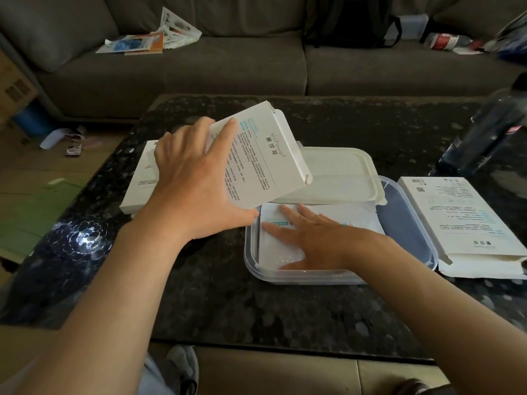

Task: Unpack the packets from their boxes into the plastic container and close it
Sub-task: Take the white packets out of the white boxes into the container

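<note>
My left hand (188, 181) grips a white printed box (262, 158), tilted above the table with its open flap end toward the right. Below it sits the clear plastic container (410, 223) on the dark table. White packets (322, 215) lie flat inside it. My right hand (310, 238) presses on the packets with straight fingers. The container's white lid (342, 172) lies just behind it, partly over the far rim. Another white box (142, 178) lies at the left, half hidden by my left hand. An opened box (462, 223) lies flat at the right of the container.
A dark bottle (490, 132) stands at the table's far right. The grey sofa (228, 67) runs behind the dark stone table (228, 295), with papers, a black backpack (353, 21) and other items on it. Litter lies on the floor at the left.
</note>
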Demonstrator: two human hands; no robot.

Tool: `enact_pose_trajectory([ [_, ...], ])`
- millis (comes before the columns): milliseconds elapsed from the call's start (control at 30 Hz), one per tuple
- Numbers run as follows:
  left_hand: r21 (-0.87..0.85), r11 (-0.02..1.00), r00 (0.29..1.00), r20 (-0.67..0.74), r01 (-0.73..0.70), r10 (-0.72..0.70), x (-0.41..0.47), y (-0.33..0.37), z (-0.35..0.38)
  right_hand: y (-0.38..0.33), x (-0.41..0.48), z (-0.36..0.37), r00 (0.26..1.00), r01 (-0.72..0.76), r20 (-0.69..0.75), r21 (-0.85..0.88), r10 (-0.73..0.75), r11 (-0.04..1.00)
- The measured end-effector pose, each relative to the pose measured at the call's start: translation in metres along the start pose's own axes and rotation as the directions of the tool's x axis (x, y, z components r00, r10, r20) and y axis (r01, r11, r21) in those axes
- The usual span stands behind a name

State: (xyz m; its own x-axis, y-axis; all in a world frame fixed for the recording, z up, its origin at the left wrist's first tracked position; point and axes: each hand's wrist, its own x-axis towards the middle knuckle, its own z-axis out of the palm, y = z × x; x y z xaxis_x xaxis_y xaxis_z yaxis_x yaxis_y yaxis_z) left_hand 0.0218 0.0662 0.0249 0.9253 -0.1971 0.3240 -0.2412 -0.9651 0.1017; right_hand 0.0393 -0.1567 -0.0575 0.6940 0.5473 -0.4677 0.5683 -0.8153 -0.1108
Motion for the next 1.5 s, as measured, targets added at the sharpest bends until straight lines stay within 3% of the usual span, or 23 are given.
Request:
enact_pose_trajectory([
  [167,-0.005,1.000,1.000,0.009,-0.005,0.005,0.000,-0.001,-0.001,0.000,-0.001,-0.001,1.000,-0.005,0.022,-0.023,0.006,1.000],
  [267,-0.006,1.000,1.000,0.011,-0.024,0.024,-0.001,0.000,-0.001,-0.004,-0.007,-0.004,0.999,0.014,-0.046,0.018,-0.013,1.000],
  [433,-0.044,0.998,0.999,0.003,-0.048,0.048,-0.001,-0.001,-0.004,-0.007,-0.039,-0.039,0.986,-0.059,-0.124,0.348,0.108,0.936],
  [500,-0.061,0.996,0.998,-0.016,-0.065,0.064,-0.002,-0.002,-0.005,-0.003,-0.054,-0.060,0.965,-0.036,-0.220,0.420,0.140,0.907],
  [667,-0.096,0.987,0.991,-0.033,-0.129,0.127,-0.001,0.003,-0.006,0.005,-0.085,-0.085,0.841,0.157,-0.448,0.738,0.302,0.656],
  [767,-0.127,0.977,0.985,-0.033,-0.170,0.168,-0.003,0.009,-0.006,0.005,-0.082,-0.083,0.769,0.213,-0.513,0.767,0.380,0.604],
  [867,-0.138,0.965,0.974,-0.033,-0.225,0.223,-0.005,0.017,-0.003,0.004,-0.075,-0.079,0.775,0.198,-0.484,0.797,0.407,0.571],
  [1167,-0.085,0.949,0.953,-0.035,-0.302,0.301,-0.006,0.033,0.005,0.011,-0.057,-0.068,0.732,-0.026,-0.502,0.656,0.461,0.755],
  [1333,-0.076,0.954,0.957,-0.046,-0.289,0.286,-0.006,0.031,0.005,0.013,-0.058,-0.071,0.757,0.025,-0.475,0.707,0.448,0.707],
  [1500,-0.073,0.961,0.964,-0.039,-0.266,0.263,-0.005,0.026,0.005,0.015,-0.060,-0.071,0.735,0.058,-0.477,0.752,0.482,0.656],
])
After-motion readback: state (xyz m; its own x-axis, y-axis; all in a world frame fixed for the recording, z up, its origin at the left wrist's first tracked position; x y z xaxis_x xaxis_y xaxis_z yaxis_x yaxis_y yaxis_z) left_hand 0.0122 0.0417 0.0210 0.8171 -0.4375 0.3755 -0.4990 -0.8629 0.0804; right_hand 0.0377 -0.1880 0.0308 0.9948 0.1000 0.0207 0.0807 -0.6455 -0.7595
